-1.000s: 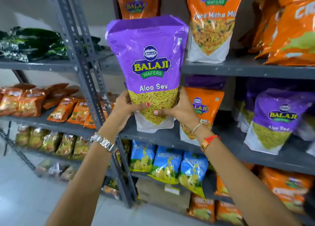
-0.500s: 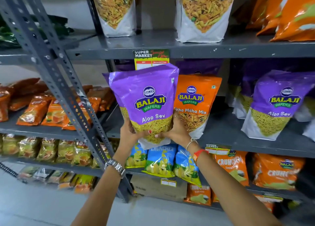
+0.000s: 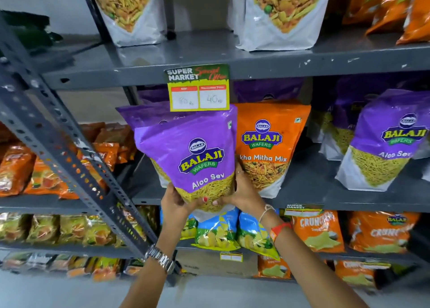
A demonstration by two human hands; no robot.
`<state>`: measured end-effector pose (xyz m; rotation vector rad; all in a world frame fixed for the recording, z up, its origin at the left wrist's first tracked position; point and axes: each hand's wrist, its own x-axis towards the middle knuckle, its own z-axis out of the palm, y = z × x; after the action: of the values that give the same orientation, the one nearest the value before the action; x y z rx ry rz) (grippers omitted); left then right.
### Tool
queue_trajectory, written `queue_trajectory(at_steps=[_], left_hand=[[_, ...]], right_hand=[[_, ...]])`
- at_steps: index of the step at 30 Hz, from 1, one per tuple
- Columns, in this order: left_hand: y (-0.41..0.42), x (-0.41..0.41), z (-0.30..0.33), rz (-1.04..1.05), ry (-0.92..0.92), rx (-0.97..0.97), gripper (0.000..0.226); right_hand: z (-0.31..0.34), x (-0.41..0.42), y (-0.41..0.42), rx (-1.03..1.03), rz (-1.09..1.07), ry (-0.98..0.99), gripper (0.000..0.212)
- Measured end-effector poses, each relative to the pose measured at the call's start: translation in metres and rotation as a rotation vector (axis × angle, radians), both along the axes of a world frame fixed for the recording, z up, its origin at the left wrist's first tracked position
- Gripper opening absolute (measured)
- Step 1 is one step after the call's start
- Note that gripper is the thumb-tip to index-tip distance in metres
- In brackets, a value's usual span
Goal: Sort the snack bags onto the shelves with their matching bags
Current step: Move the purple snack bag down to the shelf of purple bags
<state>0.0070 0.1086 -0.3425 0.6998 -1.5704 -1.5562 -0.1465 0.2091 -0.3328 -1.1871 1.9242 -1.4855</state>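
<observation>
Both my hands hold a purple Aloo Sev bag (image 3: 190, 154) by its bottom, upright, at the front of the middle shelf (image 3: 309, 198). My left hand (image 3: 174, 203) grips its lower left corner, my right hand (image 3: 242, 191) its lower right. Another purple bag (image 3: 149, 117) stands right behind it. An orange Mitha Mix bag (image 3: 270, 145) stands touching on its right. More purple Aloo Sev bags (image 3: 386, 145) stand further right on the same shelf.
A slanted grey shelf post (image 3: 58, 149) crosses in front on the left. A price tag (image 3: 199, 89) hangs from the upper shelf edge just above the held bag. Mix bags (image 3: 279, 17) stand above; blue bags (image 3: 218, 233) and orange Crunchex bags (image 3: 318, 231) sit below.
The purple bag has come down from in front of the top shelf and gone forward to the middle shelf, beside the orange bag. Both hands kept their hold.
</observation>
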Motion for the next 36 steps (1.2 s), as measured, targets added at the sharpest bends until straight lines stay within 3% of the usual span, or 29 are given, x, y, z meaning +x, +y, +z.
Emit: queue_trajectory(at_steps=[5,11,18,21,24,28,36], left_hand=[[0.027,0.004,-0.008,-0.013,-0.008,-0.010,0.074],[0.082,-0.005,-0.024,-0.040,-0.027,0.040,0.088],[0.144,-0.091,-0.022,-0.306,-0.118,-0.048,0.069],[0.160,-0.141,-0.015,-0.437,-0.127,-0.054,0.071],[0.169,-0.182,-0.008,-0.501,-0.157,-0.112,0.071],[0.170,-0.211,-0.003,-0.545,-0.176,-0.119,0.061],[0.167,-0.225,-0.005,-0.407,-0.184,-0.121,0.070]], right_hand=[[-0.005,0.007,0.033,-0.033,-0.013,-0.049,0.119],[-0.023,0.005,0.100,-0.035,-0.090,-0.103,0.096],[-0.032,-0.048,0.195,-0.129,-0.316,-0.232,0.084],[-0.032,-0.080,0.221,-0.193,-0.398,-0.237,0.098],[-0.030,-0.106,0.233,-0.196,-0.491,-0.232,0.111],[-0.025,-0.125,0.231,-0.148,-0.594,-0.188,0.095],[-0.030,-0.135,0.209,-0.161,-0.650,-0.156,0.099]])
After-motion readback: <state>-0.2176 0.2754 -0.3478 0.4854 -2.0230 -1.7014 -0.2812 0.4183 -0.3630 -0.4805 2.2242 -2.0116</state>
